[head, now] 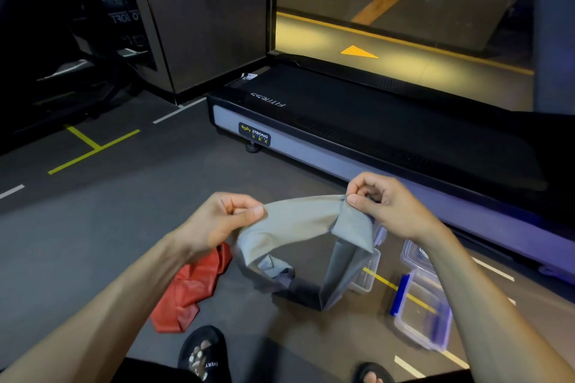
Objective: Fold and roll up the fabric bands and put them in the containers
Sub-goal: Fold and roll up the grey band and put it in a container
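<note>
1. My left hand (222, 221) pinches one end of the wide grey stretchy fabric band (300, 218), thumb pressed flat on top of the cloth and the fingers curled under it.
2. My right hand (384, 205) pinches the other end of the band's top stretch, thumb and forefinger closed tight on a gathered corner.
3. The grey band hangs in the air between both hands, above the dark rubber gym floor (93, 227); its top run is pulled nearly flat, and from each hand the rest droops down in a loop, twisted and bunched at the lower left, creased into a sharp fold at the lower right.
4. A crumpled red fabric band (189, 289) lies on the floor below my left wrist, apart from the grey one.
5. Three clear plastic containers sit on the floor under and beside my right forearm: one (367, 274) partly hidden behind the hanging grey band, one (417, 255) further right, and the nearest one with a blue clip (423, 317) on its edge. I cannot tell what is inside any of them.
6. A black treadmill deck with a grey side rail (342, 146) runs across the floor beyond my hands.
7. My feet in black slides (202, 351) show at the bottom edge.
</note>
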Available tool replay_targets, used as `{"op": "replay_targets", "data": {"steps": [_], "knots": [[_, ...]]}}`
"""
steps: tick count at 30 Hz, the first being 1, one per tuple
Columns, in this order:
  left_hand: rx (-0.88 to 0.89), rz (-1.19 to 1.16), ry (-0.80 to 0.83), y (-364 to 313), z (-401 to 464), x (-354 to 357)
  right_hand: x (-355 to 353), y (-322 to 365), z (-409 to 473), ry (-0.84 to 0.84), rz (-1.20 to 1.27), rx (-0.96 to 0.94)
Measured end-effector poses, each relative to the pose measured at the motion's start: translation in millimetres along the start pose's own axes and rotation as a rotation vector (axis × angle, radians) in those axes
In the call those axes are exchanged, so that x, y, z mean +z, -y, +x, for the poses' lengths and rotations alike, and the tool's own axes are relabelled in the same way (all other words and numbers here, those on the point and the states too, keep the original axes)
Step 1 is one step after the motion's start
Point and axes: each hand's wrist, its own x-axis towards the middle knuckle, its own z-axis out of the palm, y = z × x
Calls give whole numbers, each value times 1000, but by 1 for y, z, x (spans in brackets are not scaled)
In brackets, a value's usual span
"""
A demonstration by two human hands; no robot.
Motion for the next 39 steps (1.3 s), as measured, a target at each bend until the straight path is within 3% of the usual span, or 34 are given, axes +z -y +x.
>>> {"op": "replay_targets", "data": {"steps": [7,17,27,34,39], "knots": [[-31,126,109,-41,4,8,6,-3,-2,96,121,18],[-56,469,78,-58,10,-14,3,-4,-5,100,154,2],[-36,419,141,-57,10,-4,18,9,0,213,141,-18],[-12,560,237,-45,20,5,38,59,4,324,257,-210],[53,702,196,-43,25,3,43,83,9,339,436,-249]]}}
